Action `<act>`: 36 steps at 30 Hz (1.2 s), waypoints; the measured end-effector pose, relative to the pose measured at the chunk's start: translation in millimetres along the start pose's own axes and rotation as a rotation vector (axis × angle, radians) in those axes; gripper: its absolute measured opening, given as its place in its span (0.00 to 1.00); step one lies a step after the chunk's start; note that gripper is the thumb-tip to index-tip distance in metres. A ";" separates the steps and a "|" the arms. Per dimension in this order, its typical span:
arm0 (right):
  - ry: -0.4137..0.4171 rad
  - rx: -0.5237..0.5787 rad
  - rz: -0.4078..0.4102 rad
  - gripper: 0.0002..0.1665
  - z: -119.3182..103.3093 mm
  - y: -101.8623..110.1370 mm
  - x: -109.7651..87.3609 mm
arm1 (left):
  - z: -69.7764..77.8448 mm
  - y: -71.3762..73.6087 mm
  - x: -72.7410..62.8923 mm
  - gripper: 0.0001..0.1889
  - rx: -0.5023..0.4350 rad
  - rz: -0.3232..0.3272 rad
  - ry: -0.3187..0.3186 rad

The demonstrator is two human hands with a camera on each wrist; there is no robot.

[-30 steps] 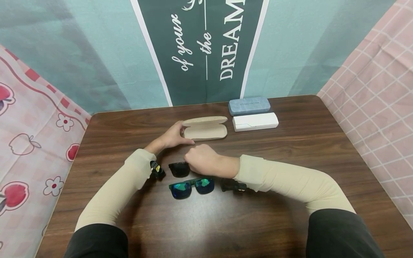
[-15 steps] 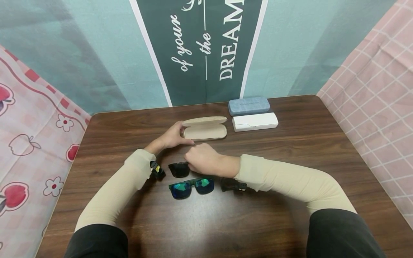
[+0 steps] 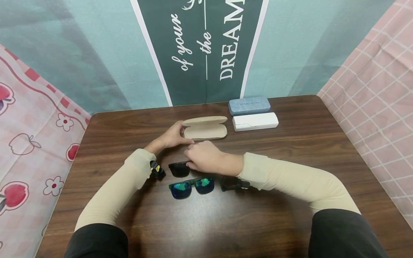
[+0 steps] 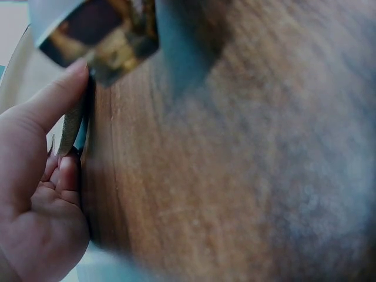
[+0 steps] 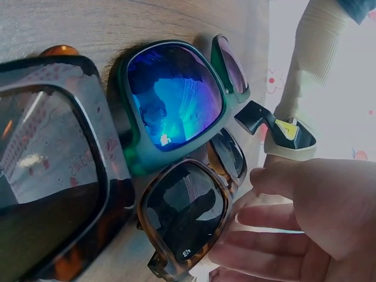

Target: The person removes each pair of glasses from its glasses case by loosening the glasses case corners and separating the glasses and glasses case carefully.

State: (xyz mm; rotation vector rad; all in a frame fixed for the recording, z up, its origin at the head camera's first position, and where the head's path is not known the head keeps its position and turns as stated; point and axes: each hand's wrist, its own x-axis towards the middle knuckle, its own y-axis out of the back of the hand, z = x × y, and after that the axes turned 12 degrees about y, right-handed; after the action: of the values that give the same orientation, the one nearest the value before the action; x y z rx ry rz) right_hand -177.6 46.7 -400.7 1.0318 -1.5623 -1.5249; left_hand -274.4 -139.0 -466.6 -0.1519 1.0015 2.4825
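Note:
My left hand (image 3: 172,136) grips the left end of an open beige glasses case (image 3: 205,132); in the left wrist view the thumb lies along the edge of the case (image 4: 71,126). My right hand (image 3: 204,156) is over the right part of dark sunglasses (image 3: 179,170), hiding it. In the right wrist view these sunglasses have a tortoiseshell frame (image 5: 185,205); the fingers are loosely bent right at the lens edge, thumb apart. Nearer the person lie green-framed sunglasses (image 3: 181,190) with blue mirrored lenses. Another dark pair of sunglasses (image 3: 229,183) lies partly under the right wrist.
A blue glasses case (image 3: 249,106) and a white glasses case (image 3: 255,122), both closed, stand at the back right of the wooden table (image 3: 290,143). Behind the table hangs a teal cloth (image 3: 106,53) with lettering. Pink cloths hang at both sides.
My right hand has loosened from a fist, its thumb now showing beside the dark sunglasses, and the forearm has shifted slightly right. The left hand and the beige case stay put.

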 end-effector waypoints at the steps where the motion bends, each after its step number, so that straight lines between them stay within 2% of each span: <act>1: 0.001 0.001 0.004 0.14 0.2 0.3 -0.3 | -0.2 0.2 0.1 0.40 -0.002 0.000 0.000; 13: 0.034 0.001 0.083 0.14 2.8 2.0 -8.2 | -2.0 -0.4 2.2 0.40 -0.010 0.008 -0.002; 19: 0.113 -0.020 0.159 0.16 7.4 -0.1 -13.4 | -2.7 -0.7 4.2 0.39 -0.007 0.011 -0.016; 29: 0.139 -0.053 0.219 0.23 13.5 -0.5 -16.4 | -2.6 -0.2 2.2 0.39 0.016 0.004 -0.031; 36: 0.109 -0.095 0.241 0.34 16.6 -3.1 -18.8 | -2.3 0.7 1.8 0.38 -0.010 -0.009 -0.038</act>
State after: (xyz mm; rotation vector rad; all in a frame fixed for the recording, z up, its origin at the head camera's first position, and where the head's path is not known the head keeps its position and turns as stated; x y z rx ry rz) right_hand -184.3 70.9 -403.9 0.8270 -1.4665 -1.3416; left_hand -276.5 -140.3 -468.3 -0.1112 0.9708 2.4736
